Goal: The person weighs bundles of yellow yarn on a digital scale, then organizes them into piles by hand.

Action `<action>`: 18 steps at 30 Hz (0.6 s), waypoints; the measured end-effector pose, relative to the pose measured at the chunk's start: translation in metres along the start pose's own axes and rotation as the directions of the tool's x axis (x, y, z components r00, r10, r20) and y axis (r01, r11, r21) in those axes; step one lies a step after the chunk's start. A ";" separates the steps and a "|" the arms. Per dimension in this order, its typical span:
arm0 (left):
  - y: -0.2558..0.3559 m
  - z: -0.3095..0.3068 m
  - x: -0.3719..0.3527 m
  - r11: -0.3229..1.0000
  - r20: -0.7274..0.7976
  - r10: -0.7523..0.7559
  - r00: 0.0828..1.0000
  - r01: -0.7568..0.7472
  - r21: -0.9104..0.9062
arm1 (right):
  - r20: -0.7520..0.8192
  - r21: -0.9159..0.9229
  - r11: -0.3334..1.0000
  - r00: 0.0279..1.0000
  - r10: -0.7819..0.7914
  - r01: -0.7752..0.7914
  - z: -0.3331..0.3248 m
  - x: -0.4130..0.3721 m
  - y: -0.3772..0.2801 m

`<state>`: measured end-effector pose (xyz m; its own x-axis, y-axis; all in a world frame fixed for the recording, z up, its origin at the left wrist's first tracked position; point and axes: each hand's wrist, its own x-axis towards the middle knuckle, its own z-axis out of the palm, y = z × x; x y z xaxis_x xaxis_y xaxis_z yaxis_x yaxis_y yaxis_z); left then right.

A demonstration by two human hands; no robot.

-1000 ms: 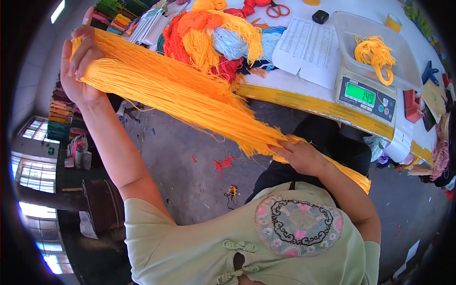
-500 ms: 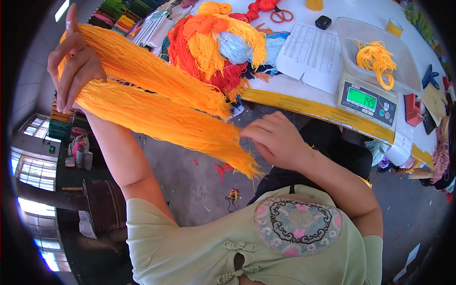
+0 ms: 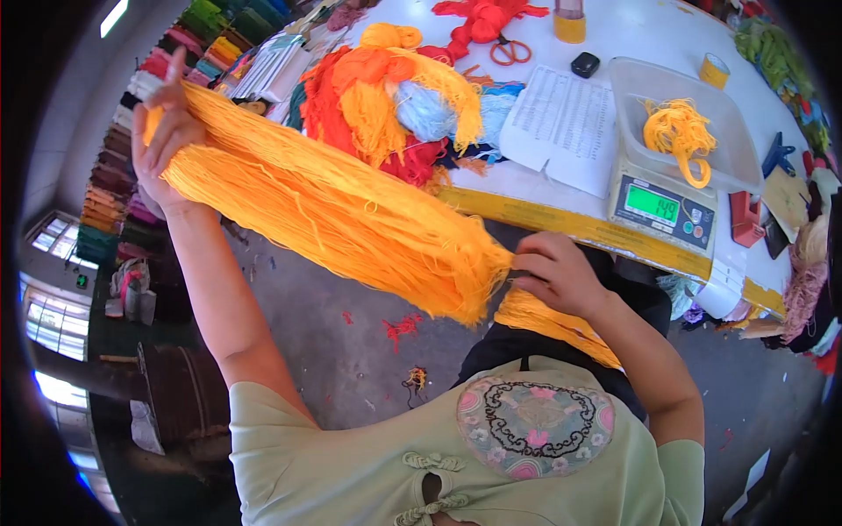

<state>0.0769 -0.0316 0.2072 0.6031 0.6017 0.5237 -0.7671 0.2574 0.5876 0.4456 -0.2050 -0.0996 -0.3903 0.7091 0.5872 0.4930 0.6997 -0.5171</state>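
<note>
A long hank of yellow-orange yarn (image 3: 342,206) stretches slantwise across the view, its frayed lower end hanging above the floor. My left hand (image 3: 167,136), raised at the upper left, is closed around the hank's top, with the index finger pointing up. At the other end, my right hand (image 3: 566,273) has its fingers curled together at the tips of the strands; the exact pinch is partly hidden. Beneath that hand, more yellow yarn (image 3: 561,323) lies across my lap.
On the table (image 3: 491,188) are a heap of red, orange and blue yarn (image 3: 360,83), red-handled scissors (image 3: 510,51) and a printed sheet (image 3: 561,123). A digital scale (image 3: 662,210) reading 149 carries a clear plastic tray (image 3: 732,149) with yellow yarn (image 3: 680,131). Red scraps (image 3: 402,329) lie on the floor.
The hank's two separate bundles have come together into one broad band. My left hand has moved slightly right and down, my right hand right and a little down. Yarn on my lap now shows.
</note>
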 end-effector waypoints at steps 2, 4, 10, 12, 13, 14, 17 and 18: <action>-0.003 -0.031 -0.008 0.996 -0.112 -0.085 0.990 0.082 -0.029 | -0.015 0.002 0.994 0.994 0.108 -0.108 -0.031 -0.021 -0.004; -0.026 -0.052 -0.012 0.981 -0.218 -0.045 0.975 0.084 0.177 | -0.101 0.209 0.964 0.977 0.186 -0.162 -0.053 -0.028 -0.020; -0.107 -0.096 -0.015 0.793 -0.468 0.098 0.878 0.215 0.570 | -0.235 0.825 0.557 0.955 0.182 0.097 -0.113 -0.005 -0.064; -0.125 -0.099 -0.013 0.746 -0.543 0.130 0.830 0.279 0.605 | -0.230 0.951 0.248 0.959 0.166 0.185 -0.116 -0.005 -0.071; -0.135 -0.096 -0.012 0.736 -0.569 0.136 0.811 0.302 0.606 | -0.221 0.961 0.212 0.957 0.190 0.180 -0.119 -0.007 -0.074; -0.142 -0.095 -0.010 0.726 -0.596 0.143 0.790 0.325 0.606 | -0.152 0.982 0.149 0.957 0.246 0.118 -0.121 -0.013 -0.073; -0.145 -0.104 -0.008 0.706 -0.634 0.236 0.737 0.318 0.633 | 0.052 0.977 0.178 0.935 0.351 -0.121 -0.127 -0.041 -0.058; -0.144 -0.108 -0.009 0.680 -0.643 0.282 0.713 0.324 0.657 | 0.233 0.839 0.379 0.888 0.397 -0.390 -0.138 -0.043 -0.062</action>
<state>0.1583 0.0075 0.0514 0.0731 0.9871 0.1424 -0.1828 -0.1271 0.9749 0.5388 -0.2910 -0.0073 -0.3321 0.9277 0.1704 -0.3129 0.0621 -0.9478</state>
